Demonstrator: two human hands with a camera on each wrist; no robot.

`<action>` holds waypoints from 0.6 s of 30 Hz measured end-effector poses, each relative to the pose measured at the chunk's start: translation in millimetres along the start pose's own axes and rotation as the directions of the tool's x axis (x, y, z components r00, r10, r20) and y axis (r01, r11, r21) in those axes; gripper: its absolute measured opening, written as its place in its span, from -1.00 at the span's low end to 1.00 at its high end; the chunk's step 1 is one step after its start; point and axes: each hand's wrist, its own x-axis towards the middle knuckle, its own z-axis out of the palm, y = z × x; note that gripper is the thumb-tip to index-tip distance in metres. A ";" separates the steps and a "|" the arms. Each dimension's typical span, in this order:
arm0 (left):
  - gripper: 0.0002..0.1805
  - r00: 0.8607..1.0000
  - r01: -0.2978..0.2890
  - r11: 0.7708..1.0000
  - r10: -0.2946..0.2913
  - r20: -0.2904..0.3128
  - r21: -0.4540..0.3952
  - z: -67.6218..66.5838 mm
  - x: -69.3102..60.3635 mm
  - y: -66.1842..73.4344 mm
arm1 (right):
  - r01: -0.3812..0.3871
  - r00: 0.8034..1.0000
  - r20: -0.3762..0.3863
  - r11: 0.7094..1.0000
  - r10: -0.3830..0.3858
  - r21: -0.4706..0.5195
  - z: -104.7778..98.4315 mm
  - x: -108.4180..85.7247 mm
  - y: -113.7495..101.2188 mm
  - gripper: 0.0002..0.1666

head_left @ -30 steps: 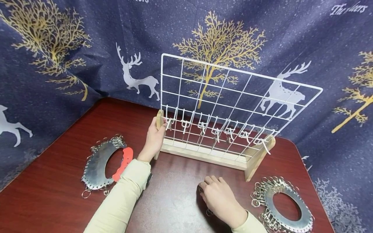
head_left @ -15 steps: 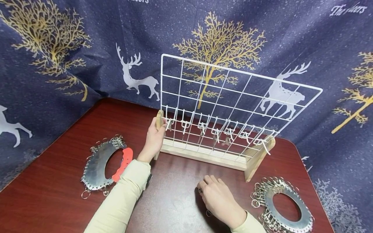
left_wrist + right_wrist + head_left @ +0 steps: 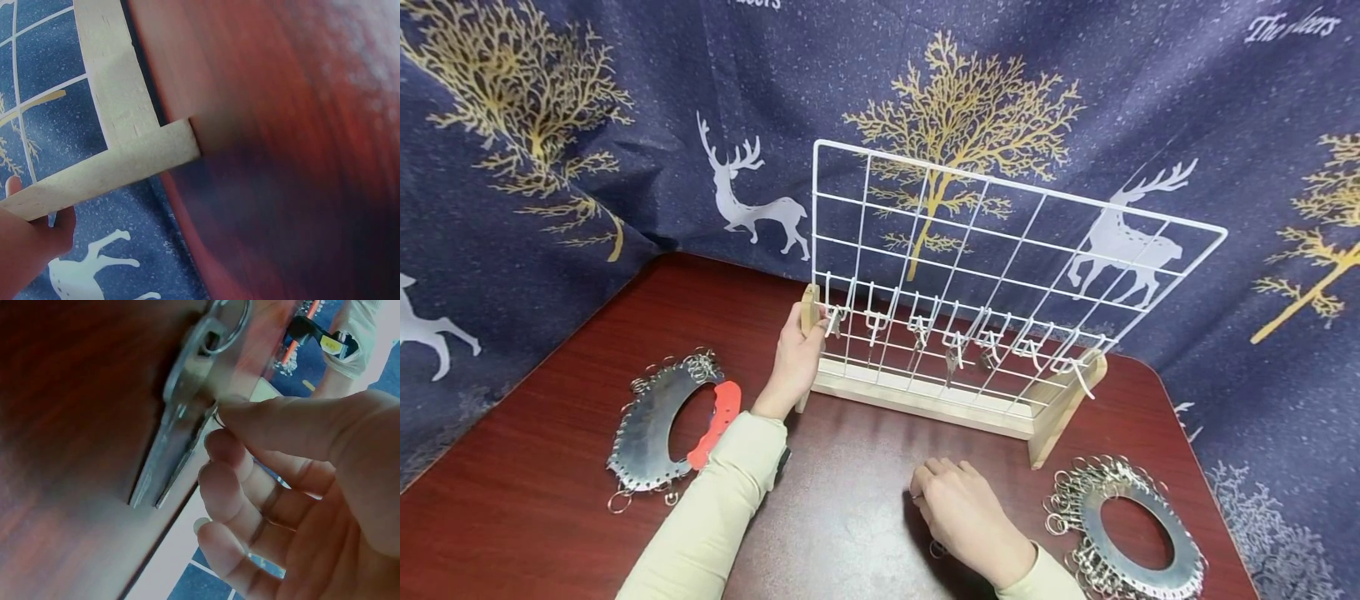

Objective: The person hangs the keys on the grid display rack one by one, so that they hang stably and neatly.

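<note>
My left hand (image 3: 797, 354) grips the left wooden upright (image 3: 103, 172) of a white wire grid rack (image 3: 987, 177); in the left wrist view the fingers wrap round its end. My right hand (image 3: 966, 517) is low over the table in front of the rack, fingers curled. In the right wrist view its thumb and index finger pinch at the edge of a metal key (image 3: 187, 453). Beside it is a key (image 3: 178, 381) with a split ring (image 3: 240, 331); whether the two share that ring is unclear. Metal keys (image 3: 990, 357) hang from several of the rack's white hooks (image 3: 1028, 348).
At the left lies a curved metal plate (image 3: 651, 425) with rings along its edge and a red handle (image 3: 724, 421). A metal ring plate (image 3: 1093, 533) crowded with key rings lies at the right. Patterned blue cloth (image 3: 662, 83) hangs behind the dark red table (image 3: 550, 433).
A key on one of the rack's hooks has swung and turned. My right hand has shifted only slightly, staying low over the table. The left hand keeps its grip on the upright.
</note>
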 end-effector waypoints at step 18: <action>-0.79 1.000 -0.007 1.000 0.007 -0.006 -0.016 1.1 0.6 -1.1 | -0.047 0.992 -0.110 0.981 0.069 0.187 -6.0 -0.2 8.5 -0.76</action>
